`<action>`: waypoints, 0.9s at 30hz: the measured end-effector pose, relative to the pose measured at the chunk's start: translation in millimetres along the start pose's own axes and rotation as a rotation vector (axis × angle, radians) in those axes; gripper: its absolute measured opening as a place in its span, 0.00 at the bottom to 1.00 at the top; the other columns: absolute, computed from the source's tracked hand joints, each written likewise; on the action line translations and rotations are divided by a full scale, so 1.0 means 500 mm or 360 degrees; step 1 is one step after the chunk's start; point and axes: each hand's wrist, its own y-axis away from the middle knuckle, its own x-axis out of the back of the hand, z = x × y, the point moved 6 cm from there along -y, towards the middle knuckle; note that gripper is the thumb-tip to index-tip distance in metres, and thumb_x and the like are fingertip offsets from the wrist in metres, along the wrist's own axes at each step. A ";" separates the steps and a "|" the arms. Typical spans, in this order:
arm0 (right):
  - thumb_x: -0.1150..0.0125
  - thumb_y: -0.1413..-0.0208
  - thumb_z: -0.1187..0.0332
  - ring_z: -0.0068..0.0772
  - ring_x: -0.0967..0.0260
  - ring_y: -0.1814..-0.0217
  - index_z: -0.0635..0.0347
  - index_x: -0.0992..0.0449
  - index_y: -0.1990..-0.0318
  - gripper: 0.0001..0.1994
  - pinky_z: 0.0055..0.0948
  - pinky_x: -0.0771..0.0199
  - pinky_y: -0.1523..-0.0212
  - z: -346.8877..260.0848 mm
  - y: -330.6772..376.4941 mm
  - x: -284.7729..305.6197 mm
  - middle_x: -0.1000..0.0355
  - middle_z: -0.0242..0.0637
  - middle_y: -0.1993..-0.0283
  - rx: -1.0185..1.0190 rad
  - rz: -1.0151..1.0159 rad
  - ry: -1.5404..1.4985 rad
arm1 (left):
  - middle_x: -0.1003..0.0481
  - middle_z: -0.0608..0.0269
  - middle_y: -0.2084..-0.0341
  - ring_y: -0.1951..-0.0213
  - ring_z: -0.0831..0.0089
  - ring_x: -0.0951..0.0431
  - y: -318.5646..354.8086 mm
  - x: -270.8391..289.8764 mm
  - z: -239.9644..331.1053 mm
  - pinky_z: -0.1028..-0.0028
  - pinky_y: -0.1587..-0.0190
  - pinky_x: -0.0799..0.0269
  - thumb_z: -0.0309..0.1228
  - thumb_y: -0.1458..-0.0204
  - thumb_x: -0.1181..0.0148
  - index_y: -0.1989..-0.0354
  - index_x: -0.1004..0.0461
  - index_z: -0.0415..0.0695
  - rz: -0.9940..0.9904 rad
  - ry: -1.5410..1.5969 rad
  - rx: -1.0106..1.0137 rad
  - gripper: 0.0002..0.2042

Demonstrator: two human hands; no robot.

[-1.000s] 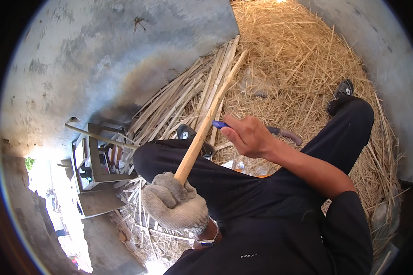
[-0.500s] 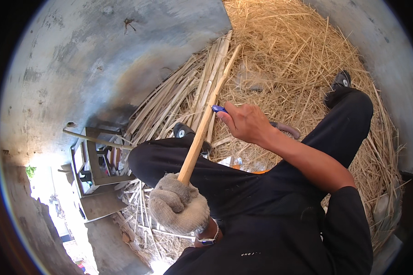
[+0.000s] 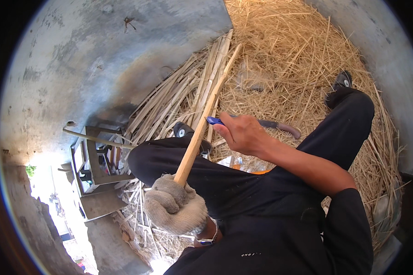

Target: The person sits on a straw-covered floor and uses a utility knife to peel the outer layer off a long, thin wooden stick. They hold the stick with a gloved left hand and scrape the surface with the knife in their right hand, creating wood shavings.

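A long, pale wooden stick (image 3: 202, 130) slants up from my left knee, and its far end bends slightly. In a knitted grey-beige glove, my left hand (image 3: 175, 204) is closed round the stick's near end. My bare right hand (image 3: 244, 133) is closed on a small blue tool (image 3: 214, 120), whose tip meets the stick about midway along. The tool's exact kind is hard to make out, as my fingers cover most of it. Just beyond my right hand lies a curved knife with a brown handle (image 3: 289, 129), partly hidden.
Loose straw and shavings (image 3: 280, 50) cover the floor around my legs. Long split strips (image 3: 170, 98) are heaped along the grey wall (image 3: 92, 59) at left. A small wooden rack (image 3: 98, 160) stands by my left knee (image 3: 147, 160). Another wall (image 3: 390, 59) curves up at right.
My right hand has slid with the blue tool along the stick toward me. The gloved left hand and the near end have shifted slightly left. More of the curved knife shows.
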 end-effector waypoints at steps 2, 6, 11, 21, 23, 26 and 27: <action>0.55 0.32 0.54 0.57 0.31 0.80 0.63 0.33 0.68 0.20 0.51 0.33 0.76 0.063 -0.017 -0.011 0.32 0.51 0.82 -0.0280 0.0002 0.0116 | 0.52 0.75 0.90 0.86 0.83 0.52 0.005 -0.010 0.003 0.82 0.86 0.54 0.37 0.39 0.54 0.85 0.49 0.54 -0.0042 -0.0046 -0.0039 0.20; 0.57 0.32 0.51 0.60 0.30 0.78 0.64 0.32 0.67 0.22 0.54 0.32 0.74 0.107 -0.039 0.008 0.31 0.53 0.81 -0.0406 0.0007 0.0134 | 0.53 0.75 0.89 0.86 0.82 0.53 0.018 -0.017 0.010 0.82 0.85 0.53 0.37 0.38 0.57 0.84 0.50 0.54 -0.0125 -0.0154 -0.0055 0.20; 0.57 0.32 0.51 0.61 0.30 0.78 0.64 0.32 0.67 0.23 0.54 0.31 0.74 0.061 -0.020 0.000 0.31 0.53 0.81 -0.0287 -0.0026 0.0018 | 0.55 0.74 0.87 0.86 0.81 0.54 0.011 0.005 -0.001 0.81 0.84 0.54 0.37 0.38 0.61 0.83 0.51 0.52 0.0399 -0.0162 0.0072 0.19; 0.58 0.31 0.51 0.57 0.27 0.77 0.63 0.30 0.64 0.22 0.54 0.28 0.74 0.126 -0.043 -0.014 0.29 0.53 0.81 -0.0288 -0.0053 0.0376 | 0.51 0.74 0.86 0.86 0.78 0.50 0.018 0.014 0.041 0.80 0.85 0.51 0.32 0.41 0.53 0.82 0.47 0.51 -0.0035 -0.0313 -0.0364 0.16; 0.59 0.31 0.50 0.55 0.27 0.78 0.62 0.29 0.63 0.23 0.51 0.28 0.76 0.280 -0.040 -0.011 0.29 0.51 0.81 -0.0701 -0.0023 0.0430 | 0.47 0.72 0.84 0.85 0.76 0.46 0.030 -0.009 0.056 0.79 0.83 0.47 0.28 0.45 0.47 0.77 0.43 0.46 -0.0152 -0.0994 -0.0929 0.12; 0.60 0.31 0.49 0.50 0.27 0.79 0.61 0.28 0.62 0.23 0.48 0.28 0.77 0.354 -0.081 0.045 0.29 0.49 0.80 -0.0868 0.0273 0.0509 | 0.39 0.66 0.77 0.77 0.74 0.36 0.034 0.046 0.086 0.76 0.75 0.37 0.24 0.51 0.40 0.63 0.40 0.35 -0.0089 -0.1838 -0.1141 0.14; 0.60 0.31 0.49 0.49 0.28 0.79 0.60 0.27 0.61 0.23 0.48 0.27 0.76 0.355 -0.068 0.077 0.29 0.48 0.80 -0.0882 0.0407 0.0552 | 0.36 0.63 0.73 0.74 0.74 0.33 0.038 0.073 0.096 0.75 0.71 0.33 0.23 0.54 0.38 0.57 0.40 0.32 -0.0080 -0.2093 -0.1115 0.19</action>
